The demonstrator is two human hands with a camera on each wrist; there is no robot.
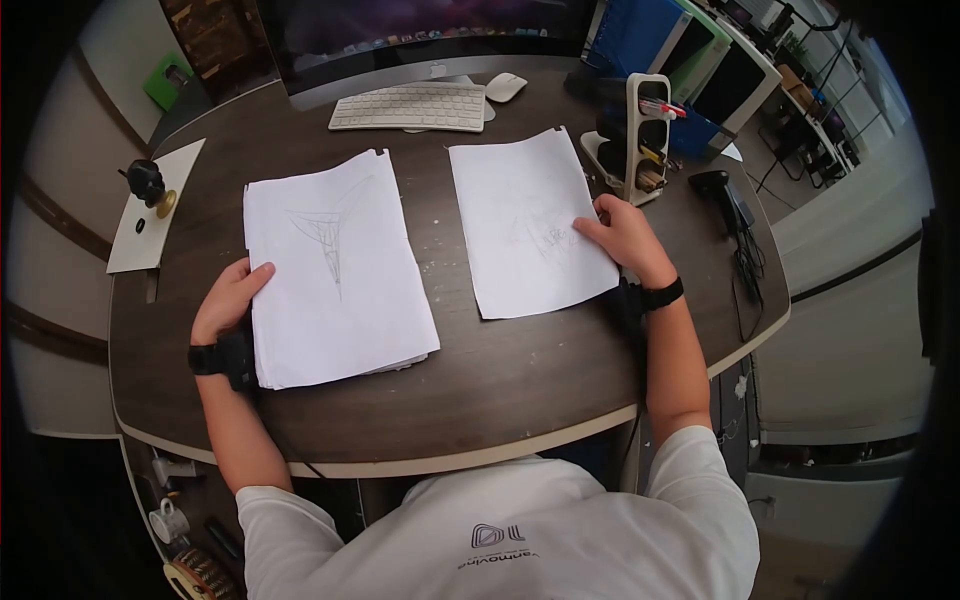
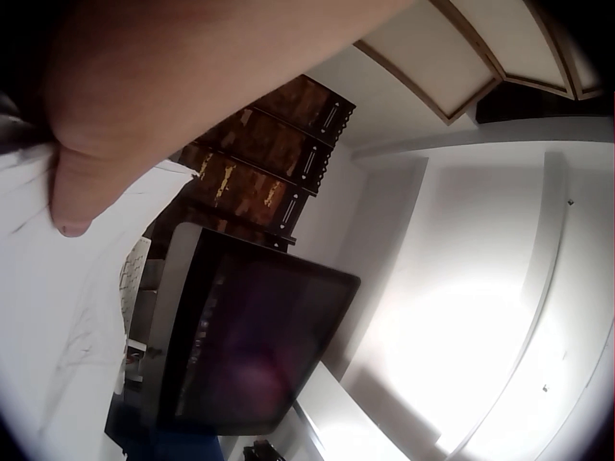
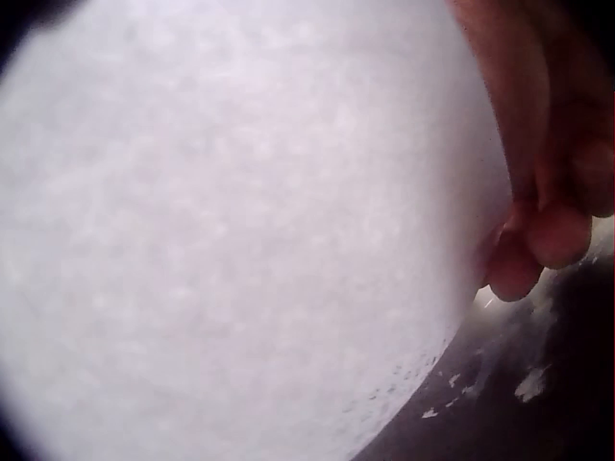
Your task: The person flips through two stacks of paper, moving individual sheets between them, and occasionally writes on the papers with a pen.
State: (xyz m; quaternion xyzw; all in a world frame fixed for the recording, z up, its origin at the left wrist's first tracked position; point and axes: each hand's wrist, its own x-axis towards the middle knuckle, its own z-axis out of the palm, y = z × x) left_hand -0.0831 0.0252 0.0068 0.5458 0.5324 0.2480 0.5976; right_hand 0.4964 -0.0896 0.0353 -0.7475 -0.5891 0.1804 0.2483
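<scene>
White sketched paper sheets at left of frame, thumb of the left hand on top; right hand pinches a single pencil-marked white sheet, center-right.

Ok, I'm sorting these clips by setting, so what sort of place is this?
Probably an office or study: there's a desk with a computer monitor, a keyboard and a pen holder.

Soft indoor light, fisheye-dark corners, right wrist blurred (badly)

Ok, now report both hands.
Left hand: grips the left edge of the paper stack.
Right hand: pinches the right edge of the other sheet.
</scene>
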